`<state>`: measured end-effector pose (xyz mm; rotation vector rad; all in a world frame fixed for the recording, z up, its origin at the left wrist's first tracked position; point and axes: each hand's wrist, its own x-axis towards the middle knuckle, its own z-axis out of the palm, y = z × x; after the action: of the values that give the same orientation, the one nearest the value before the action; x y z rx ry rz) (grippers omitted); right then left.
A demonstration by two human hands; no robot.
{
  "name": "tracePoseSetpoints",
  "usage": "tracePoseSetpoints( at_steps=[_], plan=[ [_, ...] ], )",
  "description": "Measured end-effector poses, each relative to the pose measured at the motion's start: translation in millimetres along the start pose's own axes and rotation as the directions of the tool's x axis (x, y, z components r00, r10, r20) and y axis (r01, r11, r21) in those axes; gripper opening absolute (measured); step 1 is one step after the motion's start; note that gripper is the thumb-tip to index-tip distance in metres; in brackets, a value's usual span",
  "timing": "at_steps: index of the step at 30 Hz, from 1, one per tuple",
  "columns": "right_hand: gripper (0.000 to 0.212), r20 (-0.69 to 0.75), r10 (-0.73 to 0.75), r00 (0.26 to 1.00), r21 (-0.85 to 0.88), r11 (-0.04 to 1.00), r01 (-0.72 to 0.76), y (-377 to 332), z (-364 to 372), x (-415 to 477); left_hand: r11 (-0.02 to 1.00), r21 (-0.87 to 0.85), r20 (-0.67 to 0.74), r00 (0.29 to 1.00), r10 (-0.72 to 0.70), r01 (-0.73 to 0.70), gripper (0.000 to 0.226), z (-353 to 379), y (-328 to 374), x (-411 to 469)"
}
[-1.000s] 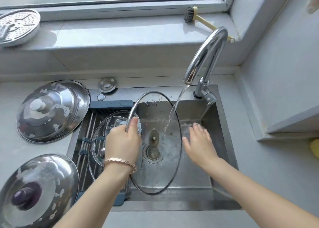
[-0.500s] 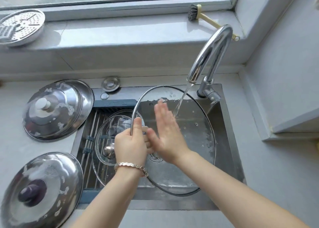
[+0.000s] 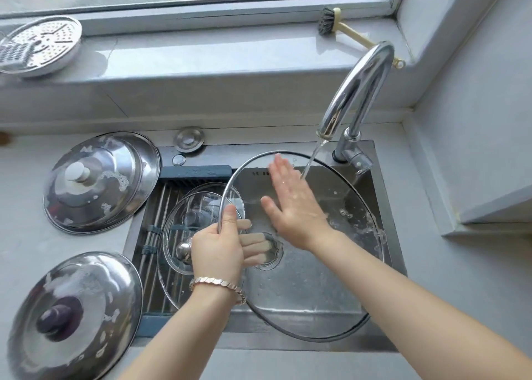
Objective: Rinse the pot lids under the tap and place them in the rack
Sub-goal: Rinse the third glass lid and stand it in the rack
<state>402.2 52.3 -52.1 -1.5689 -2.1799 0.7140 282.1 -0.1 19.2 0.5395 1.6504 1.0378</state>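
R hand (image 3: 293, 207) has slid toward 1 o'clock on the glass lid (image 3: 316, 279), fingers flat, under the tap (image 3: 357, 91) stream over the sink (image 3: 288, 346), L hand (image 3: 218, 250) gripping its 9 o'clock rim; risk, we judge: wet one-edge hold slips, lid drops.

No text, label, brand or number can be read anywhere.

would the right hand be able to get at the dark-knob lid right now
Probably not easily. The right hand rests flat on the glass lid, and the left hand, gripping its rim, and that arm lie between it and the dark-knob lid.
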Motion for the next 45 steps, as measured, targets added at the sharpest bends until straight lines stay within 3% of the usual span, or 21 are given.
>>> tracePoseSetpoints(
  at_steps=[2, 6, 11, 14, 16, 19, 22, 24, 25, 27, 28, 29, 34, 37, 42, 45],
  plan=[
    [0.073, 0.002, 0.083, 0.997, 0.038, 0.996, -0.083, -2, 0, 1, 1.0, 0.012, 0.005, 1.0, 0.001, -0.001, 0.041, 1, -2, -2],
    [0.076, 0.02, -0.096, 0.995, 0.037, 0.995, 0.095, -7, 8, -5, 1.0, 0.012, 0.002, 1.0, -0.001, 0.001, 0.039, 1, -4, -3],
    [0.083, -0.059, 0.274, 0.96, 0.034, 0.962, -0.272, 14, 9, -3, 1.0, 0.015, -0.026, 1.0, -0.003, 0.003, 0.04, -1, -8, 0],
    [0.074, 0.041, 0.126, 0.991, 0.06, 0.99, -0.128, -1, 16, -14, 0.999, 0.031, -0.031, 0.999, 0.009, -0.008, 0.039, -1, -11, 0],
    [0.072, 0.023, 0.09, 0.996, 0.032, 0.995, -0.091, 7, 15, -20, 1.0, 0.004, -0.037, 0.999, 0.007, -0.007, 0.038, -3, -10, 0],
    [0.074, 0.004, 0.273, 0.962, -0.049, 0.961, -0.273, 37, 13, -29, 0.999, -0.003, -0.059, 0.998, 0.035, -0.035, 0.037, -7, -10, 2],
    [0.074, -0.002, 0.399, 0.917, 0.041, 0.916, -0.399, 52, 13, -48, 0.996, 0.001, -0.088, 0.993, 0.084, -0.084, 0.035, -11, -10, 6],
    [0.065, -0.144, 0.575, 0.805, 0.234, 0.81, -0.537, 63, 10, -57, 0.993, 0.001, -0.099, 0.988, 0.119, -0.119, 0.034, -14, -9, 9],
    [0.06, -0.13, 0.688, 0.714, 0.366, 0.702, -0.611, 70, 6, -57, 0.991, -0.002, -0.096, 0.986, 0.133, -0.134, 0.033, -14, -9, 10],
    [0.047, 0.137, 0.796, 0.589, 0.64, 0.383, -0.666, 77, -4, -55, 0.987, -0.004, -0.076, 0.984, 0.158, -0.159, 0.033, -16, -9, 13],
    [0.039, 0.266, 0.77, 0.581, 0.737, 0.226, -0.637, 76, -8, -55, 0.987, -0.008, -0.057, 0.986, 0.159, -0.16, 0.033, -16, -10, 14],
    [0.033, 0.307, 0.742, 0.596, 0.786, 0.156, -0.599, 75, -13, -55, 0.99, -0.017, -0.036, 0.989, 0.142, -0.143, 0.034, -16, -11, 17],
    [0.02, 0.005, 0.744, 0.668, 0.733, 0.452, -0.508, 81, -43, -57, 0.977, -0.114, 0.076, 0.982, -0.171, 0.179, 0.048, -12, -38, 35],
    [0.02, -0.054, 0.708, 0.704, 0.587, 0.593, -0.551, 92, -63, -58, 0.917, -0.149, 0.153, 0.924, -0.349, 0.371, 0.051, -2, -57, 39],
    [0.02, -0.109, 0.649, 0.753, 0.399, 0.722, -0.565, 92, -94, -57, 0.805, -0.136, 0.209, 0.811, -0.546, 0.577, 0.047, 17, -73, 39],
    [0.017, -0.156, 0.599, 0.785, 0.411, 0.762, -0.5, 84, -105, -53, 0.781, -0.084, 0.19, 0.779, -0.597, 0.619, 0.042, 24, -73, 40]
  ],
)
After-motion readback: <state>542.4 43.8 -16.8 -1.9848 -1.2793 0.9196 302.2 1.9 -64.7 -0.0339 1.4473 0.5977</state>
